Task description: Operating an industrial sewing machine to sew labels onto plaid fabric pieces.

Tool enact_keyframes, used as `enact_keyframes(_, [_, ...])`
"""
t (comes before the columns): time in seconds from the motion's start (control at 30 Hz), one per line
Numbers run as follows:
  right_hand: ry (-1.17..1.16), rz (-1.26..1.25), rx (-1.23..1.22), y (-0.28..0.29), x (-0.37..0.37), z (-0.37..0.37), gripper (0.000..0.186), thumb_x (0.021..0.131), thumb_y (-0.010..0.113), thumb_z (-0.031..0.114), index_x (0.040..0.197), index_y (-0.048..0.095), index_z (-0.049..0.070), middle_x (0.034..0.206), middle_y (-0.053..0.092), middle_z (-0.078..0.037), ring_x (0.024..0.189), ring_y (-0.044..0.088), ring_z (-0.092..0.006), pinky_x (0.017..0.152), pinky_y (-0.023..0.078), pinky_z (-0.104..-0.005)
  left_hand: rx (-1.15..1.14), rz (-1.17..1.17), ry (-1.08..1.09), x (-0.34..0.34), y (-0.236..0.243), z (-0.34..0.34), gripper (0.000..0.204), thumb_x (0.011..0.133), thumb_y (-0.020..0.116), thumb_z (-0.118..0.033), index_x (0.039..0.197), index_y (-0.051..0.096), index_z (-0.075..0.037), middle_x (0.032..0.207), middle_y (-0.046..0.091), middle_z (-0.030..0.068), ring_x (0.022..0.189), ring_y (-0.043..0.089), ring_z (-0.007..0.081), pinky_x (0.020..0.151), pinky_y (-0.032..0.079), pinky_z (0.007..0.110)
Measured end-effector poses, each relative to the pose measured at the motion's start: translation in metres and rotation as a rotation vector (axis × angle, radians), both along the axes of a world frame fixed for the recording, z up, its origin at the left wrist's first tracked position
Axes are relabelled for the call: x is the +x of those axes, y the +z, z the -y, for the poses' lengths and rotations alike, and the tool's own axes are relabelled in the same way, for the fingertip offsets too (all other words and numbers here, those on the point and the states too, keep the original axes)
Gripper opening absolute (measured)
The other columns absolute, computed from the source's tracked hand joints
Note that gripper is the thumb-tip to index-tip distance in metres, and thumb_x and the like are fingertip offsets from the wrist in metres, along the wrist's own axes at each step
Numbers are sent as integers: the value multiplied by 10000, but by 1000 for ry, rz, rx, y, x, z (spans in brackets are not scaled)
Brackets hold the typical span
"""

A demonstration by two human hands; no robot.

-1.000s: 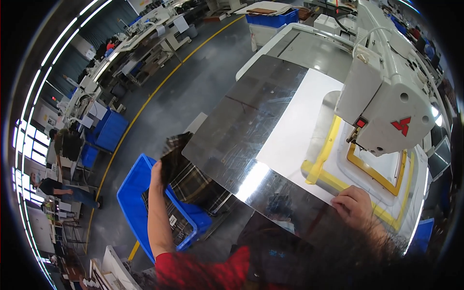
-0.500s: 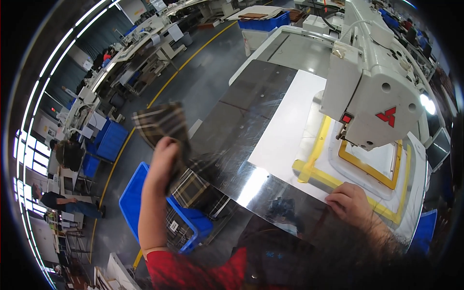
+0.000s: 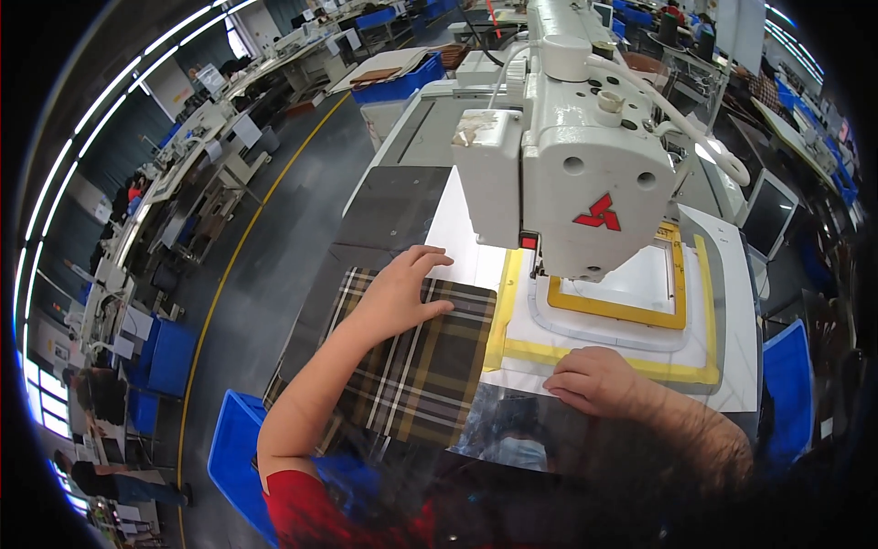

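Observation:
A brown, black and white plaid fabric piece point(image 3: 439, 357) lies on the dark metal plate point(image 3: 393, 206), left of the sewing machine. My left hand point(image 3: 402, 293) rests over the fabric's far part, fingers spread and thumb apart, gripping nothing. Beside the near edge of the white template point(image 3: 517, 355) with yellow tape, my right hand point(image 3: 599, 380) is closed, fingers curled together. Whatever its fingertips hold, if anything, is hidden. The sewing machine head point(image 3: 594, 174) stands above the template, over a yellow frame point(image 3: 617, 314).
At my lower left stands a blue bin point(image 3: 236, 462); another blue bin point(image 3: 788, 384) is at the right. A small screen point(image 3: 770, 215) sits right of the machine. Behind is a blue crate point(image 3: 398, 82) with stacked pieces. Workbenches and people line the left.
My left hand has brought the plaid fabric from above the blue bin onto the metal plate and has opened. My right hand stays near the template's edge. The view has turned right.

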State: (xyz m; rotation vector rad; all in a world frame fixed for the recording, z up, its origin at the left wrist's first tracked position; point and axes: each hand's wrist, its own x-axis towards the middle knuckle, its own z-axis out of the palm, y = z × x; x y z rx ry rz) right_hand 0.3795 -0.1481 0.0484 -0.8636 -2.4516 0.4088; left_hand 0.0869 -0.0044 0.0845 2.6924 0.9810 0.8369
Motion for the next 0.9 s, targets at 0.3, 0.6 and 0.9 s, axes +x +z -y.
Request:
enact_keyframes(0.3, [-75,225,544,1,-51,-25,269,808,558,170,1047,638,74,1228,565,-91,1198,510,-246,1027,397,-379,-904,-115,-291,44,-5,-51,363,757,770,-277,851,619,40,771,637,152,667,548,246,685,469,316])
enact_keyframes(0.6, [-80,131,283,-18,-31,-30,293,798,563,118,1063,620,7,1182,612,-138,1159,554,-280,981,432,-370,-682,-146,-4,45,-18,-68,478,790,743,-222,1158,591,43,1046,668,191,918,649,270,827,496,354])
enact_keyframes(0.9, [-75,175,284,-19,-25,-25,322,828,541,121,1118,611,0,1221,604,-146,1168,556,-279,984,440,-363,-741,-65,-52,69,-10,-66,515,796,756,-238,1211,564,-2,1145,646,154,1054,607,263,911,471,354])
